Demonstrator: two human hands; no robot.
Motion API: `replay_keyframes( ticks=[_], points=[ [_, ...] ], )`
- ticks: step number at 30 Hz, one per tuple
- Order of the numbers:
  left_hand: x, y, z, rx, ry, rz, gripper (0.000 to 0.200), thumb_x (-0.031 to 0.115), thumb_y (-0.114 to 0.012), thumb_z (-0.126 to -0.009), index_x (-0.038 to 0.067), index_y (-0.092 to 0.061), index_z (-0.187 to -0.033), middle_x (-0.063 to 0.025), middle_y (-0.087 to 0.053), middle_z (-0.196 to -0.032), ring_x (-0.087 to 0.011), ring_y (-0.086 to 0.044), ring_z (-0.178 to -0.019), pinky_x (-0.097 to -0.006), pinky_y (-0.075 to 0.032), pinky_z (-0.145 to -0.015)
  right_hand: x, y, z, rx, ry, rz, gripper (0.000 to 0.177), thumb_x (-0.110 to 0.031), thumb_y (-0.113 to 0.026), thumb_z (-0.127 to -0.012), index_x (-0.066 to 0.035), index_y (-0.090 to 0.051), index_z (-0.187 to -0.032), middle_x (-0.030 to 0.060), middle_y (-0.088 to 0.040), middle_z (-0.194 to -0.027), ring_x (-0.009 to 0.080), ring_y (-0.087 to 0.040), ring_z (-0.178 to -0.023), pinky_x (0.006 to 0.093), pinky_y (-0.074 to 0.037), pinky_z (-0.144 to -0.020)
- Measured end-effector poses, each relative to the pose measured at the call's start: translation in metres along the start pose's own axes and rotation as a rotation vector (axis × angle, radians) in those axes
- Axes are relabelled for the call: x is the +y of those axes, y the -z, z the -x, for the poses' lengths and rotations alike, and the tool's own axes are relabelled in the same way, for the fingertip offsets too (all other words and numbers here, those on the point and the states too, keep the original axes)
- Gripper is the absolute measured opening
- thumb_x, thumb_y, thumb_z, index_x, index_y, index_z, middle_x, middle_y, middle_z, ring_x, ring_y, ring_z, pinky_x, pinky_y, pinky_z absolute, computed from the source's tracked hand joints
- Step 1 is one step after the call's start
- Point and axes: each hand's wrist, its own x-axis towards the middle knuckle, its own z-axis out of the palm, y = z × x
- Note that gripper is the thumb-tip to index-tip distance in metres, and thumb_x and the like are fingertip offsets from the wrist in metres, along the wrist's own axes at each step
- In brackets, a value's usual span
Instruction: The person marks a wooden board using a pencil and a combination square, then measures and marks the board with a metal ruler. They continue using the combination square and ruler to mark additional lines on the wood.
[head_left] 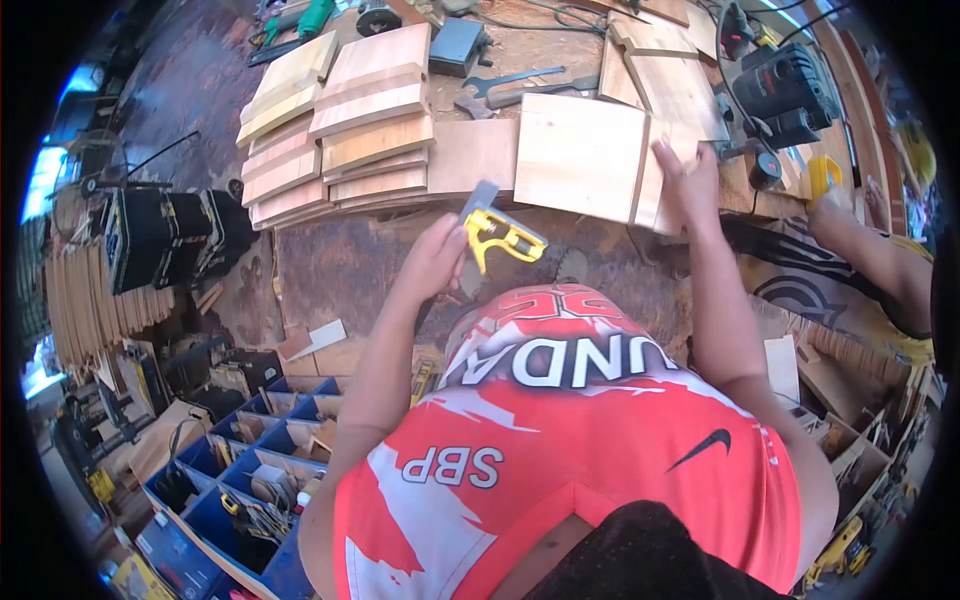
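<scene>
A yellow combination square (505, 237) with a short metal blade is in my left hand (437, 258), whose fingers are wrapped round it near the bench's front edge. My right hand (688, 187) grips the right edge of a pale grooved wooden board (580, 155), thumb on top and fingers partly hidden. This board lies at a slant over the work surface, its groove near my right hand. Left of it stand two stacks of grooved wooden pieces (375, 100) (290, 130). More grooved boards (675, 85) lie behind my right hand.
Wrenches (515, 82) and a blue-grey box (458, 47) lie behind the board. Black power tools (785, 90) stand at the right, near another person's arm (870, 255). A blue divided bin (225, 510) with tools is at the lower left.
</scene>
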Motion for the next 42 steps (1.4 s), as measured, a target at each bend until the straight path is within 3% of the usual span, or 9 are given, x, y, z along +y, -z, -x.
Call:
replay_keyframes(
  ticks=[5, 11, 18, 21, 25, 26, 30, 38, 42],
  points=[
    [0.033, -0.002, -0.054, -0.147, 0.051, -0.164, 0.026, 0.031, -0.054, -0.103, 0.005, -0.055, -0.107, -0.0001, -0.051, -0.059, -0.0104, -0.050, -0.044, -0.0270, -0.041, -0.042, 0.071, -0.010, 0.075, 0.225, -0.308, -0.450, 0.044, -0.030, -0.074, -0.093, 0.004, -0.052, -0.111, 0.0169, -0.066, -0.104, 0.0183, -0.064, -0.096, 0.0314, -0.052, -0.085],
    [0.038, -0.005, -0.069, -0.149, 0.087, -0.303, 0.037, 0.039, -0.061, -0.099, 0.004, -0.056, -0.109, -0.0032, -0.055, -0.060, -0.0121, -0.055, -0.046, -0.0294, -0.044, -0.041, 0.065, -0.025, 0.113, 0.297, -0.570, -0.910, 0.034, -0.028, -0.058, -0.103, 0.003, -0.048, -0.114, 0.0165, -0.064, -0.109, 0.0215, -0.066, -0.098, 0.0376, -0.057, -0.086],
    [0.060, -0.004, -0.096, -0.116, 0.101, -0.580, 0.051, 0.050, -0.056, -0.099, 0.002, -0.057, -0.116, -0.0165, -0.066, -0.082, -0.0207, -0.061, -0.052, -0.0364, -0.049, -0.049, 0.063, -0.048, 0.124, -0.054, -0.586, -0.868, 0.039, -0.026, -0.057, -0.103, -0.005, -0.046, -0.135, 0.0098, -0.062, -0.121, 0.0191, -0.066, -0.102, 0.0358, -0.061, -0.076],
    [0.051, -0.001, -0.119, -0.072, 0.024, -0.637, 0.045, 0.049, -0.058, -0.099, 0.005, -0.057, -0.107, -0.0025, -0.053, -0.065, -0.0121, -0.052, -0.045, -0.0290, -0.041, -0.040, 0.076, -0.036, 0.116, -0.195, -0.531, -0.846, 0.040, -0.026, -0.058, -0.103, -0.005, -0.047, -0.135, 0.0109, -0.063, -0.121, 0.0196, -0.068, -0.100, 0.0332, -0.063, -0.076],
    [0.052, -0.004, -0.139, -0.063, -0.035, -0.754, 0.046, 0.048, -0.059, -0.098, 0.005, -0.058, -0.112, -0.0053, -0.060, -0.068, -0.0142, -0.055, -0.050, -0.0345, -0.046, -0.048, 0.083, -0.018, 0.111, -0.260, -0.556, -0.859, 0.041, -0.026, -0.058, -0.102, -0.004, -0.048, -0.135, 0.0101, -0.066, -0.115, 0.0203, -0.070, -0.097, 0.0327, -0.063, -0.077],
    [0.048, -0.004, -0.146, -0.051, -0.020, -0.821, 0.043, 0.042, -0.060, -0.099, 0.006, -0.057, -0.123, -0.0138, -0.070, -0.087, -0.0220, -0.068, -0.071, -0.0392, -0.054, -0.068, 0.086, -0.015, 0.112, -0.267, -0.549, -0.853, 0.042, -0.028, -0.059, -0.102, -0.005, -0.048, -0.136, 0.0095, -0.065, -0.117, 0.0195, -0.069, -0.098, 0.0321, -0.061, -0.079],
    [0.050, -0.006, -0.146, -0.042, -0.190, -0.754, 0.049, 0.032, -0.057, -0.097, 0.022, -0.050, -0.145, -0.0198, -0.065, -0.127, -0.0372, -0.062, -0.117, -0.0432, -0.048, -0.101, 0.092, -0.004, 0.112, -0.271, -0.534, -0.818, 0.045, -0.029, -0.059, -0.102, -0.005, -0.046, -0.138, 0.0088, -0.064, -0.120, 0.0194, -0.068, -0.101, 0.0326, -0.060, -0.081],
    [0.062, -0.009, -0.162, -0.076, -0.196, -0.750, 0.039, 0.020, -0.058, -0.095, 0.017, -0.063, -0.134, -0.0188, -0.068, -0.123, -0.0343, -0.063, -0.115, -0.0378, -0.048, -0.100, 0.096, 0.008, 0.101, -0.337, -0.540, -0.828, 0.048, -0.030, -0.061, -0.101, -0.004, -0.045, -0.138, 0.0095, -0.064, -0.118, 0.0198, -0.067, -0.098, 0.0346, -0.060, -0.081],
    [0.046, -0.012, -0.166, 0.004, -0.337, -0.729, 0.038, 0.019, -0.057, -0.096, 0.015, -0.063, -0.133, -0.0184, -0.068, -0.123, -0.0333, -0.064, -0.115, -0.0379, -0.048, -0.100, 0.105, 0.031, 0.084, -0.517, -0.610, -0.527, 0.043, -0.036, -0.062, -0.100, -0.001, -0.055, -0.124, 0.0090, -0.067, -0.097, 0.0156, -0.066, -0.076, 0.0294, -0.057, -0.062]
  ],
)
